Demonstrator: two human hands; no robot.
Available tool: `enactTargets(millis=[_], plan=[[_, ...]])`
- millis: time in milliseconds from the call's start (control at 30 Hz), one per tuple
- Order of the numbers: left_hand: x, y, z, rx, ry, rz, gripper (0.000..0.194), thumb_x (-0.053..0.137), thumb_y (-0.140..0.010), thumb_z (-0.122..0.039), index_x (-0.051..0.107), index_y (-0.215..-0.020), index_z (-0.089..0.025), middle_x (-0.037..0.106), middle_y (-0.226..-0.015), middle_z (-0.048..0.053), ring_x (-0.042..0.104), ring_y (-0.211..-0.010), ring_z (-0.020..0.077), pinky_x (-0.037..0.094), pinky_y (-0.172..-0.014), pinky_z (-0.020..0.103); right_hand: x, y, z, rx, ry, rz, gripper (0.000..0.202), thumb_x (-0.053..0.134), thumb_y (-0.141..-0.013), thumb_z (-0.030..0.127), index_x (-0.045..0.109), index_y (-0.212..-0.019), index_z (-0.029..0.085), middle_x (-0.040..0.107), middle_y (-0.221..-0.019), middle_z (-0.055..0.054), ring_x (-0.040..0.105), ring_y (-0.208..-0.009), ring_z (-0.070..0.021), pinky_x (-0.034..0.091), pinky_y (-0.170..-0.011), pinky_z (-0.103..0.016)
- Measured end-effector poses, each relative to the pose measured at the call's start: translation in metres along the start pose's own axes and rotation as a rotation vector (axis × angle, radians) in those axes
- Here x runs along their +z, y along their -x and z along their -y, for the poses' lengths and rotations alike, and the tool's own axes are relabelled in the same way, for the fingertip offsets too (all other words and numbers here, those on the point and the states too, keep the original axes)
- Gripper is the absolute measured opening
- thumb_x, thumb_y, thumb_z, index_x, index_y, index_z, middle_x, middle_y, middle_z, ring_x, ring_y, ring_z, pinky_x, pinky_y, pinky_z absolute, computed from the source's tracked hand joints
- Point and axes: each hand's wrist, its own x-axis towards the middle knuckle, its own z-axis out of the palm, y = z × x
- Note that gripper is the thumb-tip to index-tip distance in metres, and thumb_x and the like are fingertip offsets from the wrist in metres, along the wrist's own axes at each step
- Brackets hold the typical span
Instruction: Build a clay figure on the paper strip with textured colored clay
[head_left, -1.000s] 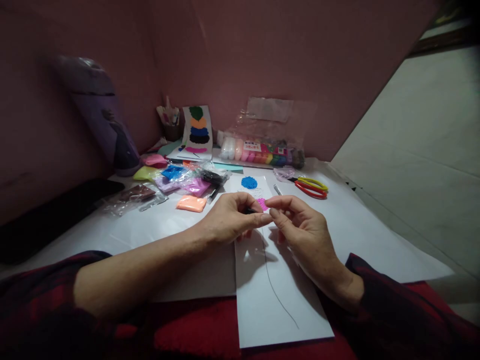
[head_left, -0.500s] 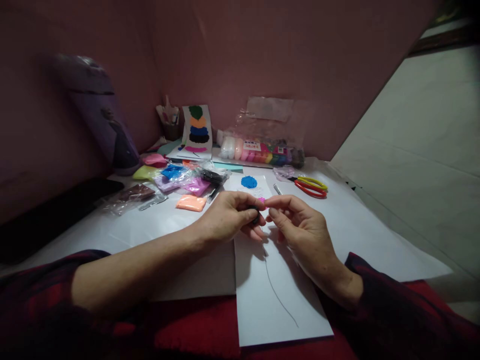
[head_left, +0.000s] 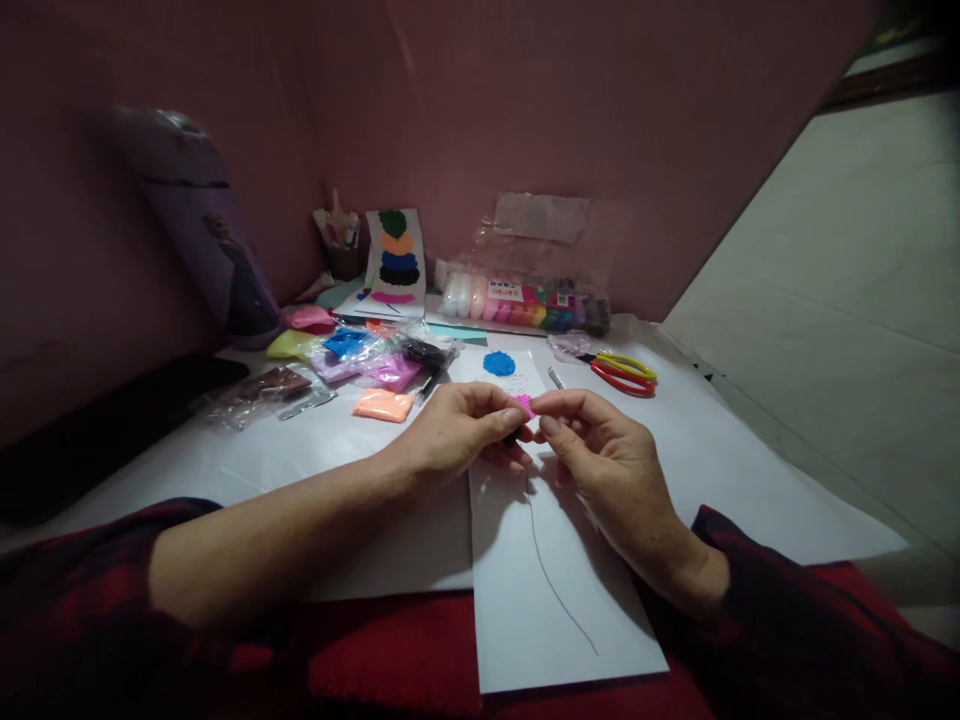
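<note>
Above a long white card (head_left: 559, 600), my left hand (head_left: 469, 425) is closed on a small black lump of clay (head_left: 512, 438), mostly covered by the fingers. Close beside it, my right hand (head_left: 600, 445) has its thumb and index finger pinched near the lump; what is between those tips is too small to make out. The card bears a blue clay patch (head_left: 499, 363), a white patch (head_left: 512, 385) and a pink patch (head_left: 525, 404) partly behind the fingers. A thin curved line (head_left: 551, 582) runs down its lower part.
Bagged clay (head_left: 349, 343) in several colours lies to the left, with an orange packet (head_left: 382, 404) in front. Scissors (head_left: 622, 374) with red and yellow handles lie right. Behind stand a clay pack (head_left: 525, 303), a sample card (head_left: 397, 260) and a cup of tools (head_left: 341, 245).
My left thumb and fingers have shifted slightly over the black lump, which shows less now. More of the pink patch is visible between my hands.
</note>
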Motion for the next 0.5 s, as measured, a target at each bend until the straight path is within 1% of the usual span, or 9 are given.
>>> enactTargets(millis=[133, 267, 400, 500], plan=[[-0.0003, -0.0001, 0.0002, -0.025, 0.010, -0.041, 0.001, 0.058, -0.081, -0.006, 0.058, -0.081, -0.006, 0.065, -0.069, 0.005, 0.065, -0.053, 0.0130, 0.052, -0.051, 0.022, 0.0002, 0.0014, 0.0005, 0.013, -0.034, 0.015, 0.010, 0.063, -0.082, 0.029, 0.065, -0.087, 0.020, 0.061, -0.081, -0.003, 0.054, -0.063, -0.0129, 0.042, -0.041, -0.021], [0.0012, 0.0005, -0.0009, -0.030, 0.044, -0.058, 0.013, 0.055, -0.079, 0.003, 0.056, -0.088, -0.006, 0.066, -0.068, 0.005, 0.066, -0.054, 0.0145, 0.054, -0.053, 0.025, 0.0003, 0.0019, 0.0003, 0.018, -0.049, 0.028, 0.010, 0.064, -0.082, 0.029, 0.064, -0.087, 0.020, 0.060, -0.083, -0.002, 0.053, -0.061, -0.0118, 0.042, -0.041, -0.021], [0.0024, 0.0015, -0.0036, -0.041, 0.037, -0.066, 0.013, 0.055, -0.077, 0.005, 0.057, -0.085, -0.006, 0.067, -0.066, 0.007, 0.065, -0.051, 0.0145, 0.054, -0.052, 0.026, -0.0002, 0.0014, -0.0014, -0.011, -0.034, 0.029, 0.008, 0.063, -0.082, 0.027, 0.065, -0.086, 0.020, 0.060, -0.087, -0.003, 0.053, -0.065, -0.0125, 0.042, -0.043, -0.021], [0.0016, 0.0014, -0.0041, -0.008, 0.050, -0.066, 0.012, 0.057, -0.077, 0.004, 0.058, -0.083, -0.005, 0.068, -0.066, 0.007, 0.066, -0.052, 0.0142, 0.054, -0.054, 0.025, -0.0004, 0.0006, -0.0018, -0.012, -0.020, 0.031, 0.008, 0.063, -0.082, 0.027, 0.065, -0.086, 0.020, 0.061, -0.085, -0.003, 0.053, -0.064, -0.0123, 0.041, -0.043, -0.021]])
